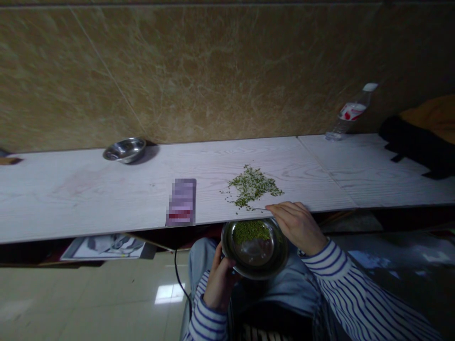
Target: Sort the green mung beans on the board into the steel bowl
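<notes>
My left hand (221, 274) grips the left rim of a steel bowl (280, 258), held tilted over my lap, just below the table's front edge. Small green beans (250, 231), like mung beans, lie in the far part of the bowl. My right hand (296, 225) is closed on a thin metal utensil (259, 208) whose exact kind I cannot make out. Its tip touches the near edge of a spread pile of green beans mixed with white grains (253, 184) on the tabletop, right above the bowl.
A flat purple rectangle (182, 201), pixelated, lies left of the pile on the white table (81, 199). Farther back stands another steel bowl (125, 150). A clear plastic bottle (350, 113) and dark cloth (415, 137) are at the right. Papers (106, 247) sit on a shelf below.
</notes>
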The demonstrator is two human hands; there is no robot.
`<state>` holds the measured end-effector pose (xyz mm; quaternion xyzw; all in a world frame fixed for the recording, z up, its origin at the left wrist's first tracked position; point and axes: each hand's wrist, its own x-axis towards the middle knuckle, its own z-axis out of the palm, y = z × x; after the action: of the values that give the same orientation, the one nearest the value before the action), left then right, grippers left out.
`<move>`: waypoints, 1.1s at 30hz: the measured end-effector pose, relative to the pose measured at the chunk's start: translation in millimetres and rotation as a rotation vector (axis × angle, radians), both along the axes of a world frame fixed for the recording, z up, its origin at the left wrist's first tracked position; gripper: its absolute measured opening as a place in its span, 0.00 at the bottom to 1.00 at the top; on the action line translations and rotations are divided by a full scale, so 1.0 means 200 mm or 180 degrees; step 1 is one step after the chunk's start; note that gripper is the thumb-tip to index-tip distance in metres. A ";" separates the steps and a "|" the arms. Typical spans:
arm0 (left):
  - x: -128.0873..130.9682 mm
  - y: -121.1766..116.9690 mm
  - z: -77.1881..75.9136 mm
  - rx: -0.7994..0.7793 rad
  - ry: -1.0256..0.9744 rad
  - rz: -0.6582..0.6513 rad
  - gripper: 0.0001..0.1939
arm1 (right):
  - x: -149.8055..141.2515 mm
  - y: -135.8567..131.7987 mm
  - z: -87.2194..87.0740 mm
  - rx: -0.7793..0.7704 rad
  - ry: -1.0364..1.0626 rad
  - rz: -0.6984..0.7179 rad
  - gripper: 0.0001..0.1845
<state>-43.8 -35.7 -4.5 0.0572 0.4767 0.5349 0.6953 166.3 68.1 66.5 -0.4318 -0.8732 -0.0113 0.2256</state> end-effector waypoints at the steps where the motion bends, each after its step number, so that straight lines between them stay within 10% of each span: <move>1: 0.00 0.00 0.00 0.0004 -0.0014 0.0017 0.35 | 0.00 0.01 0.00 0.0019 -0.0005 -0.0023 0.13; 33: -0.02 0.00 0.05 0.0059 0.0235 0.0148 0.36 | -0.11 0.04 0.02 0.0032 0.0088 0.0069 0.14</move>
<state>-47.8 -35.9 5.8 0.0722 0.4982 0.5528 0.6640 144.2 75.3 71.4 -0.4213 -0.8746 -0.0072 0.2399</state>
